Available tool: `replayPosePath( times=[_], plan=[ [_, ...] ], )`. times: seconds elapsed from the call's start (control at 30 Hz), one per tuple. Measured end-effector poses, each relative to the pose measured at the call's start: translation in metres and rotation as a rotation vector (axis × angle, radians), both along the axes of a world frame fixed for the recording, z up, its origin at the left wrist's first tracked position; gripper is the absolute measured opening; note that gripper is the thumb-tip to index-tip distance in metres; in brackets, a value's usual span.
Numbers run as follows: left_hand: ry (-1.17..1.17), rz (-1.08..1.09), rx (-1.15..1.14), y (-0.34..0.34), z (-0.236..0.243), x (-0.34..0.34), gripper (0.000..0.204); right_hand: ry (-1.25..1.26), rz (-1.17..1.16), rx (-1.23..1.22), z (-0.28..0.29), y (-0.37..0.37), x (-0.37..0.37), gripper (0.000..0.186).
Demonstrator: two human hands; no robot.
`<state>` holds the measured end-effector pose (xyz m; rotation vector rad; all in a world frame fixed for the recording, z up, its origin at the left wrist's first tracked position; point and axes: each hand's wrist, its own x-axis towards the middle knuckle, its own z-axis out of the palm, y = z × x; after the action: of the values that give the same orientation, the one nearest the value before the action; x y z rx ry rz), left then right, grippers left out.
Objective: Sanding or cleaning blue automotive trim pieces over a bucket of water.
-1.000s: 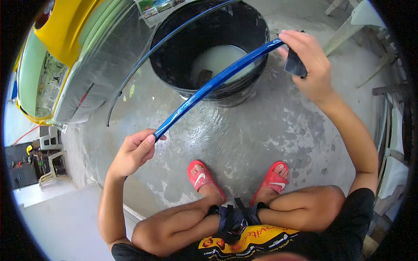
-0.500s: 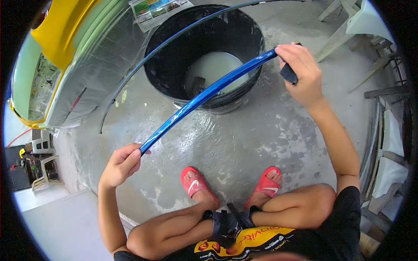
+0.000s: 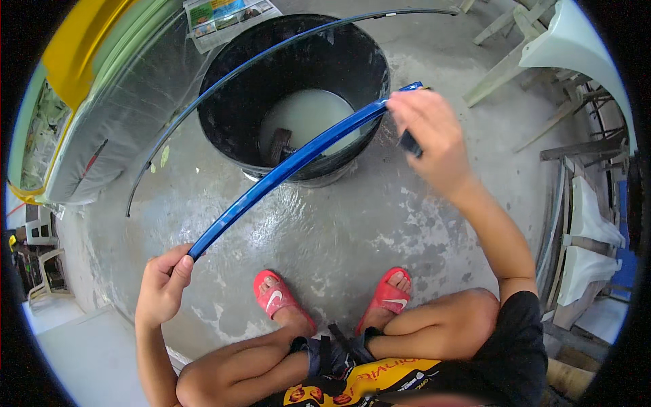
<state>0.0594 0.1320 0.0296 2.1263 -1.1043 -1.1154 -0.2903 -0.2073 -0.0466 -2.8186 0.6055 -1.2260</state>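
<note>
A long, glossy blue curved strip [image 3: 285, 165] slants across the view in front of the black tub, rising to the right. My left hand [image 3: 163, 281] is closed round its lower end, thumb on top. Near the upper end, my right hand [image 3: 430, 132] is bent over the strip, its fingers smeared by motion. A small black sheet [image 3: 409, 144], like folded sandpaper, sticks out below those fingers. The strip's tip shows just beyond them.
The black tub [image 3: 211, 139] holds cloudy water and a dark block-like object [image 3: 280, 144]. A thin dark strip [image 3: 234, 73] rests across its rim. Plastic-covered yellow and pale green panels [image 3: 102, 102] stand left; white panels [image 3: 583, 57] and wooden stands are right. The floor [image 3: 285, 230] is wet.
My right hand has slid inward from the strip's upper end, baring its tip. My left hand still grips the lower end. The whole view has shifted a little.
</note>
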Motion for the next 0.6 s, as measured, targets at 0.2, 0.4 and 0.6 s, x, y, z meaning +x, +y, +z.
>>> replayPosePath(
  times=[0.2, 0.4, 0.6],
  plan=[
    [-0.237, -0.060, -0.106, 0.001, 0.002, -0.010, 0.026, -0.005, -0.003, -0.009, -0.008, 0.005, 0.000, 0.049],
    [-0.375, -0.121, -0.157, -0.004, 0.016, -0.023, 0.023, -0.058, -0.208, 0.104, -0.001, 0.005, 0.001, 0.050],
    [-0.391, -0.125, -0.153, -0.007, 0.020, -0.030, 0.021, -0.039, 0.005, 0.050, 0.002, 0.018, 0.010, 0.045]
  ],
)
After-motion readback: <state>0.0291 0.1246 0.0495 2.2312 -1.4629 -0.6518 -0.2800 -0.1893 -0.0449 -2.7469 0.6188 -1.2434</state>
